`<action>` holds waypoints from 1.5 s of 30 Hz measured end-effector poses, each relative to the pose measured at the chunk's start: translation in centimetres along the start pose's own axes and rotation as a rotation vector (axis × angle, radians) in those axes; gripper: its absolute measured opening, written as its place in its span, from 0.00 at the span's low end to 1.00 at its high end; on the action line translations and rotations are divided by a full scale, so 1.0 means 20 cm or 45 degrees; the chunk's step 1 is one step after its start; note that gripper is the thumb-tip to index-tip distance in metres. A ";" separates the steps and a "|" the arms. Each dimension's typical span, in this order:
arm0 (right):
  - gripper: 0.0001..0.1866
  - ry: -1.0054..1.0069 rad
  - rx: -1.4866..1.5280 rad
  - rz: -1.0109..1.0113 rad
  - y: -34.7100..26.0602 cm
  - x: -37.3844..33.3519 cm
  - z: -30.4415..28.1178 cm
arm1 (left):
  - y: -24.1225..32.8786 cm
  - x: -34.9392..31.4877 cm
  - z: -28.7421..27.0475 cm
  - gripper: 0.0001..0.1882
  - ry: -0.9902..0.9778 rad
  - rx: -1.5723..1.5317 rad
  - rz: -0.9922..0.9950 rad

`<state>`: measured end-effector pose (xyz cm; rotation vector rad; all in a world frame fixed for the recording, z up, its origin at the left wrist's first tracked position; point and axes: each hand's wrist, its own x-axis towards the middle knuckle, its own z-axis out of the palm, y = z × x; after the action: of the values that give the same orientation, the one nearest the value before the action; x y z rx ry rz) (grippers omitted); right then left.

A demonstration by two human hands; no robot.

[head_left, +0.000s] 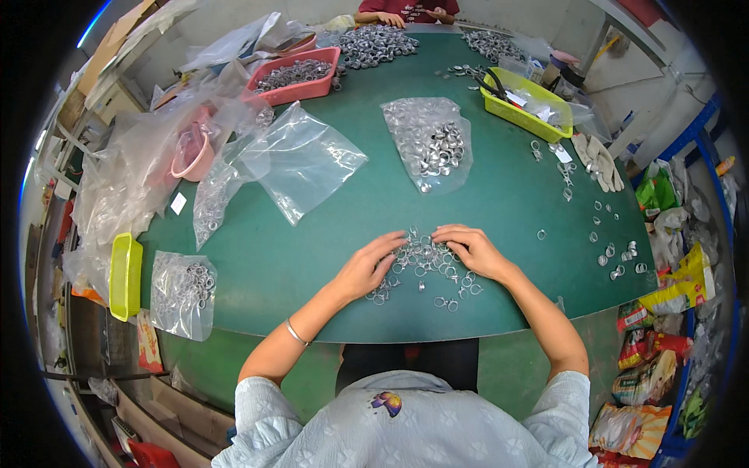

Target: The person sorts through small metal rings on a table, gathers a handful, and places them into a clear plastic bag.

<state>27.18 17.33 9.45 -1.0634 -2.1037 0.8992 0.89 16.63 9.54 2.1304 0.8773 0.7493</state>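
Note:
A loose pile of silver metal rings [425, 253] lies on the green tabletop near its front edge. My left hand [368, 265] rests at the pile's left side, fingers stretched out and touching the rings there. On the opposite side, my right hand [473, 249] lies with its fingers extended over the rings at the upper right. Neither hand visibly grips a ring. Beyond my hands is a clear plastic bag [433, 144] of shiny metal pieces. Another clear bag [183, 292] with rings inside lies to the left, by the table edge.
Far left stand a pink tray [295, 76] of rings, a pink basket [193, 156] and a yellow-green tray [125, 277]. A large clear bag [300, 164] lies flat. At right are a yellow-green basket [527, 105], gloves [599, 164] and scattered rings [611, 253]. A person [407, 11] sits opposite.

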 end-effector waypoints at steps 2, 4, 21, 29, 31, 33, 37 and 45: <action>0.13 0.129 -0.075 -0.023 -0.01 -0.02 -0.02 | 0.01 0.01 0.00 0.18 0.118 0.052 -0.020; 0.10 0.196 -0.184 0.032 0.00 0.01 -0.01 | -0.01 0.05 0.02 0.19 0.133 0.192 -0.015; 0.06 0.420 0.153 0.206 -0.14 -0.09 0.03 | 0.22 -0.16 0.06 0.18 0.217 0.183 -0.035; 0.03 0.952 0.048 0.442 0.20 -0.48 -0.53 | 0.24 -0.44 0.10 0.17 0.617 0.377 -0.289; 0.03 1.180 -0.207 0.560 0.41 -0.68 -0.83 | 0.21 -0.49 0.15 0.17 0.723 0.386 -0.358; 0.05 1.334 -0.662 0.853 0.57 -0.85 -1.08 | 0.17 -0.49 0.18 0.17 0.815 0.430 -0.360; 0.08 1.263 -1.091 1.135 0.78 -1.07 -1.35 | 0.19 -0.46 0.19 0.16 0.883 0.460 -0.417; 0.08 1.034 -1.137 1.445 0.89 -1.08 -1.38 | 0.19 -0.47 0.18 0.17 0.905 0.531 -0.419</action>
<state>66.33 15.26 7.07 -2.6139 -1.0249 -0.2209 -0.89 6.25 8.15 1.9754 1.8430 1.2555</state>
